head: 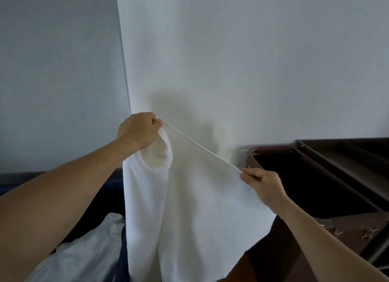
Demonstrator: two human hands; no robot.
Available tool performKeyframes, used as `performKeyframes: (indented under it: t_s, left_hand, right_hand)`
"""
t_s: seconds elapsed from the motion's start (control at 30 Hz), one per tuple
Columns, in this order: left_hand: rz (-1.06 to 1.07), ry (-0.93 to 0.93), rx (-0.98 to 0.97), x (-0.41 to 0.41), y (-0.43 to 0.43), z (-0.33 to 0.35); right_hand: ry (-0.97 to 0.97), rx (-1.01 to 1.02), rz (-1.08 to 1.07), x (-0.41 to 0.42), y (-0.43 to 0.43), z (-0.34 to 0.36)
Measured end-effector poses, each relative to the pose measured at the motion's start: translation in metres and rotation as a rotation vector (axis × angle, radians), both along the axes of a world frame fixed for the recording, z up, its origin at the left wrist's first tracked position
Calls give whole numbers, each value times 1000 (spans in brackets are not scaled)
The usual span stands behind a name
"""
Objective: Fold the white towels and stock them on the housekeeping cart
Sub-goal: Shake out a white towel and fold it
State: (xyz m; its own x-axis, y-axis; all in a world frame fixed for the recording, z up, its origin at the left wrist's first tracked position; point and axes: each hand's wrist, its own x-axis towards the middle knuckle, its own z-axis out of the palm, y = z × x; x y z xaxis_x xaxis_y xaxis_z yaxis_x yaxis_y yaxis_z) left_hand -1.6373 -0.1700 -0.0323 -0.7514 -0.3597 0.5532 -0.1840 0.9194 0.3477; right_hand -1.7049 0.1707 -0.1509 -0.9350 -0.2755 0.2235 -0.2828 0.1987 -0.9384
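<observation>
A white towel (189,208) is hanging in the air before a pale wall (252,60), its top edge stretched taut; the left hand (137,131) and right hand (263,183) are pinching opposite corners, held apart, with the brown housekeeping cart (336,176) standing to the right

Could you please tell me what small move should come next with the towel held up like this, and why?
Probably raise the right hand level with the left hand, so the towel hangs square before the first fold. Both hands pinch its top edge, which is taut but slopes down to the right, and the cloth curls over under the left hand.
</observation>
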Motion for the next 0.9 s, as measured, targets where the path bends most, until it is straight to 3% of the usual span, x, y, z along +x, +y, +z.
performKeyframes:
  t_s: [0.33,0.5,0.63,0.73,0.9]
  left_hand:
    - [4,-110,33,-3,7,-8]
    - [-372,-464,-12,-1,65,-20]
    - [-602,-404,105,-10,95,-23]
    - [-660,-373,197,-10,93,-29]
    - [-592,-362,38,-12,83,-29]
  right_hand:
    - [105,192,-184,-24,5,25]
    - [324,351,-77,-5,-37,75]
    - [415,435,65,17,-62,97]
    - [400,405,131,23,-62,97]
    - [349,379,96,23,-43,79]
